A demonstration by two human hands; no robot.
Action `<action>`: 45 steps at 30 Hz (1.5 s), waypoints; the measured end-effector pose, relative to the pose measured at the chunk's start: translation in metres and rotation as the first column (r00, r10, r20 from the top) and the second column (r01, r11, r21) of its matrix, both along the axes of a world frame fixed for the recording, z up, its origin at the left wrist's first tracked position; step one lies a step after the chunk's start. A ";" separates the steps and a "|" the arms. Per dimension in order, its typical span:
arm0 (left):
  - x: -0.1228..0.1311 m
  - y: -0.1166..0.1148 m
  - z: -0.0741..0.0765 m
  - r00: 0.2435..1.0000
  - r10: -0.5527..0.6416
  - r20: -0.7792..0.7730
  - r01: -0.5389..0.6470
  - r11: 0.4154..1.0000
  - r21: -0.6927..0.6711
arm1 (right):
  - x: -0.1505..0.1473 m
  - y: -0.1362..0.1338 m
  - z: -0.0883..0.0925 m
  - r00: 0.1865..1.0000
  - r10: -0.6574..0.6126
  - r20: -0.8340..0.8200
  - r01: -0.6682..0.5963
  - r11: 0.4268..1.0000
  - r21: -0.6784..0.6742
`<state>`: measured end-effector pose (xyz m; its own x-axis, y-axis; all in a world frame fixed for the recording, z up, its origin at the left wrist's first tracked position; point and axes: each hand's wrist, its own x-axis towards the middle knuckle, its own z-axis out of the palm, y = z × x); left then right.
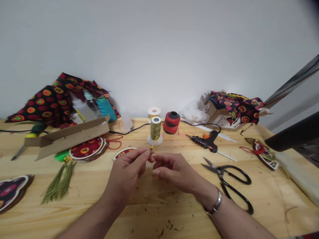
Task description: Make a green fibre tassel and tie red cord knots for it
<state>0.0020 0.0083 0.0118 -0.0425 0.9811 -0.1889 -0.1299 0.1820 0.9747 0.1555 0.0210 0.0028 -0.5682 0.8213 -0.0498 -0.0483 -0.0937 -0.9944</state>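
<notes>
My left hand (128, 172) and my right hand (171, 169) meet above the wooden table (159, 212), fingertips pinched together on a thin yellow-gold thread (152, 146). The thread runs up to an olive-gold spool (156, 129) standing just behind my fingers. A silver bangle sits on my right wrist. A red spool (171, 122) and a small yellow spool (154, 112) stand behind the gold one.
Black scissors (229, 179) lie to the right, a black glue gun (206, 141) with glue sticks behind them. A cardboard box (67, 137), bottles, patterned fabric (50, 99), round fabric ornaments (86, 149) and a green tassel (58, 182) lie to the left. Another box with fabric (231, 109) stands at back right.
</notes>
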 end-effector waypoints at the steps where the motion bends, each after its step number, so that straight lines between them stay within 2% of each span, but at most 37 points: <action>1: 0.000 0.001 0.000 1.000 0.027 0.006 -0.027 1.000 -0.004 | 0.001 -0.001 0.000 0.997 -0.028 0.075 0.024 0.998 0.051; 4: 0.000 0.003 -0.002 0.996 0.077 0.051 -0.077 0.997 0.001 | 0.002 -0.004 0.000 0.954 -0.134 0.270 0.046 0.950 0.309; 6: 0.000 0.003 -0.002 0.993 0.089 0.074 -0.089 0.996 -0.006 | 0.003 -0.006 0.001 0.911 -0.216 0.351 0.015 0.869 0.495; 8: 0.001 0.003 -0.001 0.991 0.091 0.093 -0.090 0.996 -0.010 | 0.002 -0.008 0.001 0.864 -0.268 0.426 -0.064 0.782 0.620; 12: 0.001 0.001 0.001 0.991 0.076 0.112 -0.076 0.997 -0.011 | 0.001 -0.009 0.000 0.787 -0.291 0.544 -0.248 0.658 0.711; 15: -0.001 0.002 0.000 0.998 0.034 0.052 -0.033 0.999 -0.013 | 0.002 -0.009 -0.001 0.774 -0.310 0.551 -0.290 0.601 0.745; 17: -0.001 0.003 0.000 0.999 0.003 -0.048 -0.004 1.000 -0.016 | 0.004 -0.009 0.000 0.767 -0.351 0.538 -0.291 0.556 0.778; 18: -0.001 0.003 0.001 0.993 -0.013 -0.118 0.011 1.000 -0.013 | 0.005 -0.008 0.001 0.760 -0.389 0.521 -0.288 0.516 0.806; 22: 0.000 0.005 0.002 0.919 -0.064 -0.388 0.093 0.994 0.054 | 0.012 -0.009 0.006 0.732 -0.534 0.423 -0.299 0.306 0.904; 23: 0.001 0.005 0.002 0.902 -0.087 -0.422 0.128 0.989 0.070 | 0.014 -0.009 0.007 0.731 -0.544 0.411 -0.308 0.274 0.911; 25: 0.002 0.005 0.001 0.873 -0.158 -0.461 0.221 0.971 0.086 | 0.016 -0.008 0.009 0.738 -0.544 0.401 -0.313 0.250 0.916; 27: 0.002 0.004 -0.001 0.839 -0.233 -0.492 0.311 0.947 0.081 | 0.018 -0.007 0.010 0.753 -0.532 0.386 -0.281 0.270 0.921; 28: 0.002 0.003 -0.001 0.822 -0.260 -0.507 0.343 0.936 0.076 | 0.019 -0.006 0.010 0.767 -0.524 0.371 -0.242 0.300 0.923; 30: 0.003 0.002 -0.002 0.793 -0.310 -0.524 0.397 0.916 0.059 | 0.020 -0.002 0.011 0.810 -0.488 0.325 -0.121 0.403 0.907; 33: 0.004 0.000 0.001 0.786 -0.384 -0.484 0.455 0.890 0.035 | 0.023 0.005 0.014 0.887 -0.383 0.257 0.058 0.645 0.762; 35: 0.004 -0.002 0.003 0.806 -0.415 -0.423 0.468 0.884 0.025 | 0.025 0.010 0.015 0.932 -0.280 0.232 0.111 0.827 0.551; 36: 0.005 -0.003 0.005 0.820 -0.418 -0.391 0.462 0.887 0.019 | 0.026 0.012 0.015 0.949 -0.226 0.219 0.120 0.903 0.413; 37: 0.005 -0.004 0.006 0.832 -0.420 -0.363 0.454 0.891 0.011 | 0.027 0.013 0.015 0.963 -0.180 0.200 0.122 0.954 0.273; 38: 0.004 -0.004 0.007 0.844 -0.418 -0.337 0.444 0.896 0.002 | 0.028 0.015 0.013 0.972 -0.152 0.179 0.126 0.981 0.148; 40: 0.004 -0.005 0.008 0.868 -0.407 -0.284 0.419 0.908 -0.021 | 0.028 0.018 0.010 0.979 -0.140 0.149 0.146 0.989 -0.030; 42: 0.003 -0.005 0.007 0.886 -0.400 -0.235 0.400 0.915 -0.049 | 0.028 0.019 0.007 0.976 -0.164 0.143 0.179 0.978 -0.105; 45: 0.001 -0.003 0.004 0.907 -0.375 -0.194 0.373 0.927 -0.048 | 0.025 0.020 0.004 0.970 -0.199 0.140 0.219 0.965 -0.145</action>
